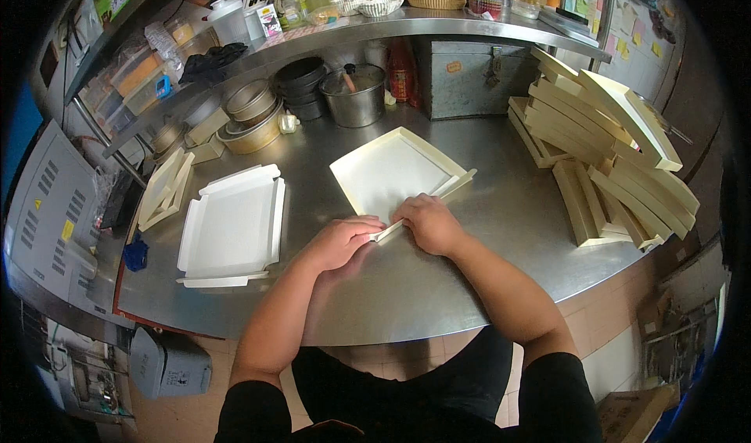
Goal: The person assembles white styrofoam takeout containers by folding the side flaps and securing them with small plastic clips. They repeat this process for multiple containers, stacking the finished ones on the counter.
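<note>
A shallow cream cardboard box tray (395, 165) lies at an angle on the steel table, its far sides standing up. At its near corner my left hand (344, 240) has its fingers closed on the folded edge. My right hand (429, 222) bends over the near side wall and grips it, right beside the left. Beyond my right hand, a flap sticks out at the right corner. To the left lies a flat white cardboard blank (233, 228) with its side flaps partly raised. My fingertips are partly hidden by my knuckles.
Folded cream trays (602, 146) make an uneven stack at the right; a few more (166, 186) lean at the left. Behind are round pans (250, 118), a steel pot (353, 95), and a grey metal box (481, 79). A steel shelf (422, 25) overhangs the back.
</note>
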Action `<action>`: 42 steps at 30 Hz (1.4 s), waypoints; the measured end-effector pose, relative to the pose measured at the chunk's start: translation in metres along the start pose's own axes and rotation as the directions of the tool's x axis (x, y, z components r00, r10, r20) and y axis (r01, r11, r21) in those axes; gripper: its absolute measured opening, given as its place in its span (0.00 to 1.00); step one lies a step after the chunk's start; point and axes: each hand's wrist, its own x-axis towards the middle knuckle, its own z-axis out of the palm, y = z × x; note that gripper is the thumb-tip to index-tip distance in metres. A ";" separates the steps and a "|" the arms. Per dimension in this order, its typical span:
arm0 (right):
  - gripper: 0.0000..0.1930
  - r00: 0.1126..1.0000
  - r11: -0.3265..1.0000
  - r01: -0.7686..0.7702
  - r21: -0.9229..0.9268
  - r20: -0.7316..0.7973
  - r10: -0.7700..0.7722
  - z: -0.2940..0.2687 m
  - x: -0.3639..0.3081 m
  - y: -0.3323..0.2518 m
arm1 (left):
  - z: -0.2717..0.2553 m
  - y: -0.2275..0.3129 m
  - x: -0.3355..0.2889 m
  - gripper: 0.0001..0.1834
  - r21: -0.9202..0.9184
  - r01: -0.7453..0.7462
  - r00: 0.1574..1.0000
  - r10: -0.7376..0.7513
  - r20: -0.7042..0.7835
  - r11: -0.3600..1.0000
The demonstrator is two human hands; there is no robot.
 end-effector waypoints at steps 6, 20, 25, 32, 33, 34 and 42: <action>0.07 0.989 0.973 0.138 0.185 0.030 -0.146 0.003 0.003 -0.005 | 0.028 0.013 0.002 0.11 0.111 0.128 0.928 -0.080 -0.364 0.986; 0.07 0.960 0.940 0.186 0.287 0.150 -0.236 -0.009 0.003 -0.004 | 0.009 0.036 -0.008 0.17 -0.010 0.153 0.978 -0.152 -0.143 0.988; 0.08 0.932 0.837 0.243 0.490 0.121 -0.341 -0.007 0.003 -0.008 | -0.007 0.059 -0.021 0.21 0.020 0.238 0.969 -0.236 -0.069 0.971; 0.10 0.937 0.837 0.224 0.499 0.126 -0.326 -0.005 -0.001 -0.012 | -0.015 0.027 -0.022 0.19 0.181 -0.088 0.992 0.069 0.107 0.979; 0.10 0.937 0.837 0.215 0.503 0.136 -0.323 -0.006 0.000 -0.011 | -0.017 0.025 -0.022 0.19 0.127 -0.142 0.983 0.125 0.138 0.982; 0.11 0.937 0.836 0.203 0.510 0.145 -0.316 -0.006 0.000 -0.009 | -0.018 0.029 -0.021 0.19 0.116 -0.044 0.987 0.025 0.157 0.992; 0.15 0.933 0.842 0.256 0.475 0.108 -0.345 -0.015 0.002 -0.012 | -0.010 0.042 -0.029 0.23 0.296 -0.001 0.991 -0.038 0.125 0.955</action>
